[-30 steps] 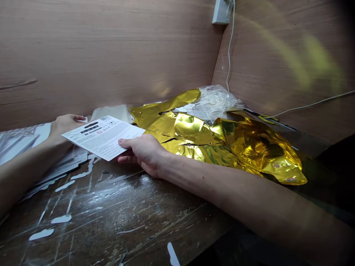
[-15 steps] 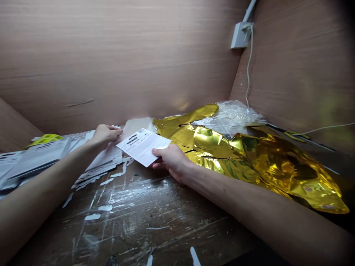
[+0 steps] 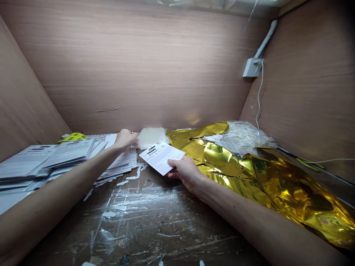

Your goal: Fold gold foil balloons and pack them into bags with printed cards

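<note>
My right hand pinches a white printed card by its near right corner, thumb on top. The card has a hang slot and a barcode and is held tilted over the table. My left hand is at the far edge of a fanned stack of white cards, its fingers pressed together. Whatever those fingers hold is hidden or too small to make out. Just right of that hand is a pile of pale translucent sheets. Crumpled gold foil lies beside and beyond my right hand.
Stacks of printed cards and a yellow object lie at the left. A clear bag of white sticks and yellow-black handled pliers or cutters are at the back right. Paper scraps litter the table. Wooden panels enclose it.
The view has tilted upward, so the table sits lower and further right in the picture. Both hands stay nearly in place over the table, and my right hand keeps the card.
</note>
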`<action>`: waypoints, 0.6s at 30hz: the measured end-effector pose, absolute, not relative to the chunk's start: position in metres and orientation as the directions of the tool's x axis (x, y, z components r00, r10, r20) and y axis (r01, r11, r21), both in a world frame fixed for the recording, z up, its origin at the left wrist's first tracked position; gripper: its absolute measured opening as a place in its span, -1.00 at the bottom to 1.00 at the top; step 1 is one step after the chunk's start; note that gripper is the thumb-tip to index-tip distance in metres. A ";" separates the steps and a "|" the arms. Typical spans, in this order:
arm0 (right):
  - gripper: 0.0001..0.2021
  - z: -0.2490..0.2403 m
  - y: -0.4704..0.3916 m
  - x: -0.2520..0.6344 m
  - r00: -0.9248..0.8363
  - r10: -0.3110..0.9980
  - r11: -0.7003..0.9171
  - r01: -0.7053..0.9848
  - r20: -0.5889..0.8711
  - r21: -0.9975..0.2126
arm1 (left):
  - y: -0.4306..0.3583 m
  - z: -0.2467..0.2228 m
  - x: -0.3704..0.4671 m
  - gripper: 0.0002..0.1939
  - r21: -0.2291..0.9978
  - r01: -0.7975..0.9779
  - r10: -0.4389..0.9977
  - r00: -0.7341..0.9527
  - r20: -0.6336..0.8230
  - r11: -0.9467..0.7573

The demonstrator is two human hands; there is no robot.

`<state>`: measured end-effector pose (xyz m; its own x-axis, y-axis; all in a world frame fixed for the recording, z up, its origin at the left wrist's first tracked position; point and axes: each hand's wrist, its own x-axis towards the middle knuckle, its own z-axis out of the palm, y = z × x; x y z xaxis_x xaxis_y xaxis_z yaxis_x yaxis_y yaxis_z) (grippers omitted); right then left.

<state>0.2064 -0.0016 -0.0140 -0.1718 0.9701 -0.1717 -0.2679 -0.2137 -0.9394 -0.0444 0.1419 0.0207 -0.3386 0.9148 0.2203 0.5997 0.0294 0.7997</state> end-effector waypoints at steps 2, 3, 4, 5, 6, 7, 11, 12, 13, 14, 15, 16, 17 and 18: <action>-0.82 -0.015 -0.001 0.206 -0.179 0.971 -0.205 -0.270 -0.161 -0.941 | 0.139 0.020 -0.044 -0.73 0.781 0.624 0.911 -0.340 0.234 0.032; -0.82 -0.015 -0.001 0.206 -0.180 0.971 -0.203 -0.271 -0.158 -0.941 | 0.138 0.019 -0.045 -0.72 0.776 0.630 0.909 -0.339 0.241 0.029; -0.82 -0.015 -0.001 0.206 -0.179 0.971 -0.203 -0.271 -0.158 -0.941 | 0.137 0.019 -0.045 -0.72 0.777 0.629 0.908 -0.340 0.244 0.027; -0.82 -0.015 -0.001 0.206 -0.178 0.971 -0.203 -0.271 -0.159 -0.941 | 0.137 0.019 -0.046 -0.73 0.781 0.624 0.906 -0.344 0.245 0.025; -0.82 -0.015 -0.001 0.206 -0.176 0.971 -0.205 -0.269 -0.161 -0.941 | 0.138 0.018 -0.047 -0.76 0.789 0.613 0.904 -0.351 0.244 0.025; -0.82 -0.015 -0.001 0.206 -0.174 0.971 -0.206 -0.267 -0.163 -0.941 | 0.138 0.018 -0.049 -0.78 0.801 0.599 0.902 -0.358 0.242 0.023; -0.83 -0.015 -0.002 0.206 -0.170 0.971 -0.210 -0.255 -0.170 -0.944 | 0.144 0.022 -0.053 -0.86 0.857 0.515 0.895 -0.386 0.223 0.008; -0.84 -0.015 -0.002 0.206 -0.169 0.971 -0.210 -0.252 -0.170 -0.945 | 0.144 0.025 -0.054 -0.87 0.872 0.489 0.893 -0.393 0.220 0.000; -0.84 -0.015 -0.002 0.206 -0.170 0.971 -0.206 -0.251 -0.167 -0.946 | 0.144 0.028 -0.054 -0.87 0.888 0.460 0.889 -0.402 0.219 -0.011; -0.84 -0.016 -0.002 0.206 -0.173 0.972 -0.202 -0.250 -0.162 -0.947 | 0.143 0.033 -0.053 -0.88 0.905 0.425 0.884 -0.412 0.220 -0.027; -0.84 -0.016 -0.002 0.206 -0.177 0.972 -0.199 -0.249 -0.157 -0.948 | 0.140 0.038 -0.052 -0.89 0.922 0.384 0.880 -0.421 0.219 -0.046; -0.85 -0.016 -0.002 0.205 -0.182 0.971 -0.195 -0.247 -0.152 -0.949 | 0.137 0.043 -0.050 -0.89 0.940 0.335 0.880 -0.425 0.214 -0.067; -0.86 -0.016 -0.002 0.205 -0.189 0.971 -0.191 -0.245 -0.146 -0.951 | 0.132 0.048 -0.047 -0.90 0.957 0.277 0.885 -0.419 0.201 -0.086; -0.88 -0.016 -0.002 0.204 -0.199 0.970 -0.186 -0.244 -0.139 -0.952 | 0.126 0.053 -0.044 -0.90 0.972 0.211 0.898 -0.402 0.180 -0.100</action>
<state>0.2044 -0.0019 -0.0161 -0.1988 0.9702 -0.1386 -0.2436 -0.1859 -0.9519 -0.0442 0.1263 0.0525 -0.4021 0.8978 0.1796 0.2108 -0.1001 0.9724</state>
